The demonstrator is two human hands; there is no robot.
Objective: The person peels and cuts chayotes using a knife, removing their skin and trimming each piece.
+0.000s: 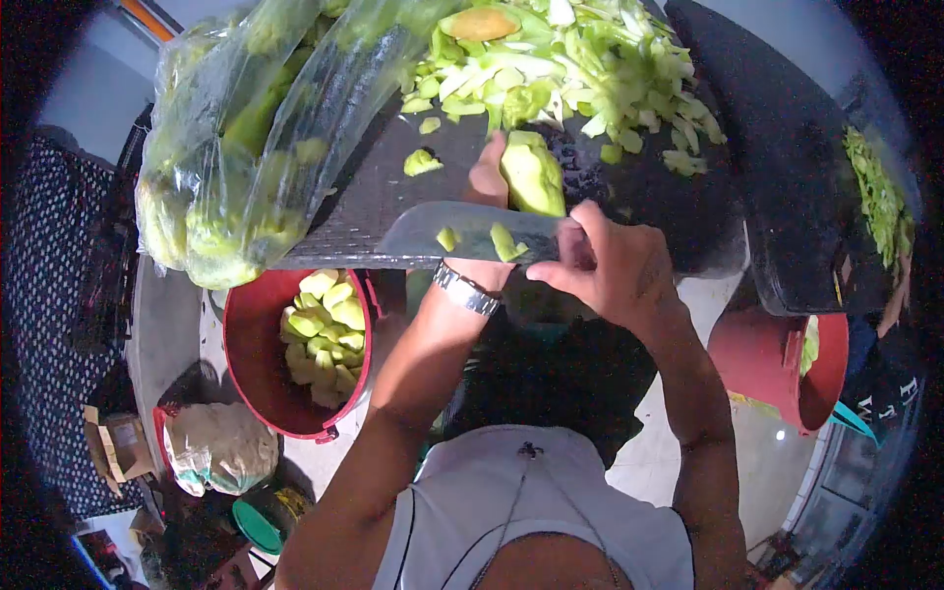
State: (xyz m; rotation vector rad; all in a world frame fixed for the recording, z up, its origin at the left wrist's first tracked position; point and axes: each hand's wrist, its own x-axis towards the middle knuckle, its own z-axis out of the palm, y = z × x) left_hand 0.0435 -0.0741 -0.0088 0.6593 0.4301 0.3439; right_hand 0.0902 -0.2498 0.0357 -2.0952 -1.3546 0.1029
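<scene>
My left hand, with a metal watch at its wrist, is closed around a peeled pale green fruit that looks like a green mango. The fruit lies on the dark tabletop near its front edge. My right hand grips a broad-bladed knife by its handle. The blade points left, in front of the fruit and across my left hand, hiding part of its fingers. Bits of green peel cling to the blade. Whether the edge touches the fruit, I cannot tell.
A heap of green peelings covers the tabletop's far side. A clear plastic bag of green fruit stands at left. Below is a red bucket holding peeled fruit. Another red bucket stands at right, near a second dark table bearing peelings.
</scene>
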